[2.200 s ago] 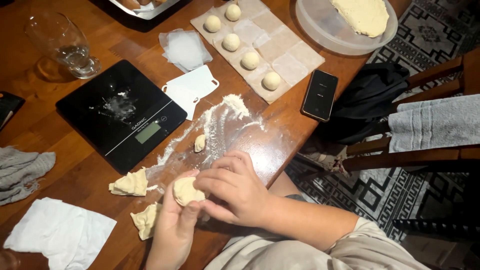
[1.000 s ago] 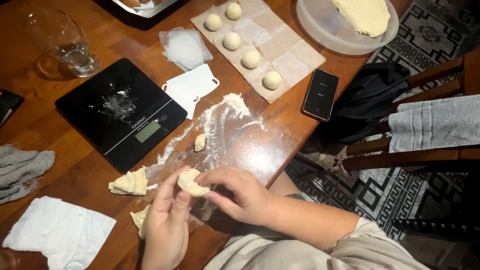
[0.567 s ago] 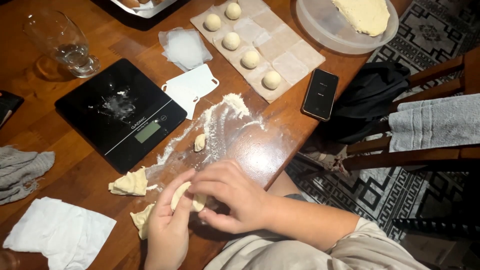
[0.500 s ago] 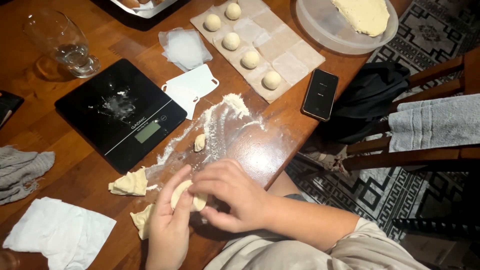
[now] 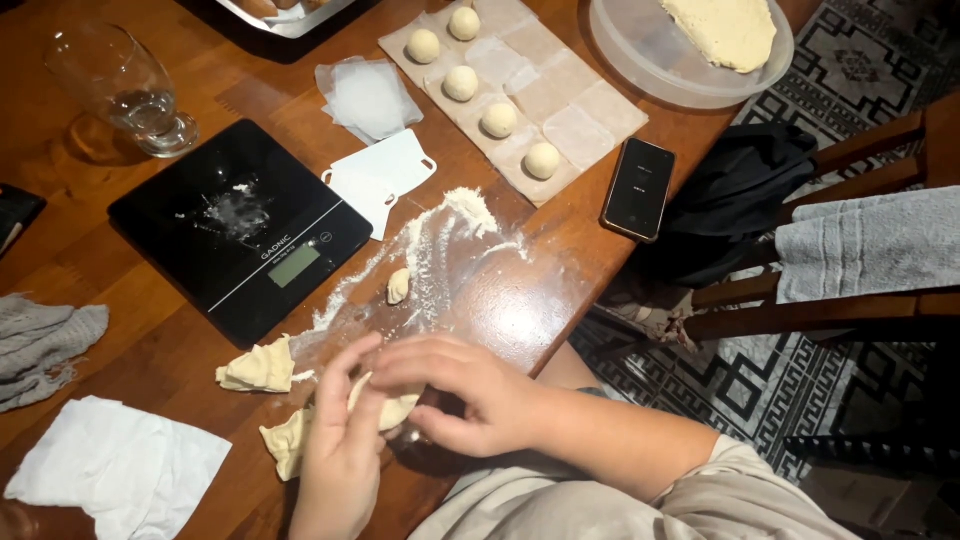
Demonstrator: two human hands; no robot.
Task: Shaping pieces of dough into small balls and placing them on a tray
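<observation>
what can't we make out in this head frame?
- Dough piece: mostly covered by the left hand and right hand; shape unclear.
- Tray: cut off by the top edge; contents unclear.
- Scale display: too small to tell.
- Dark thing: cut by the left edge.

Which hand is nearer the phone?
Right. The right hand lies below-left of the phone; the left hand is further left, both around the dough piece.
</observation>
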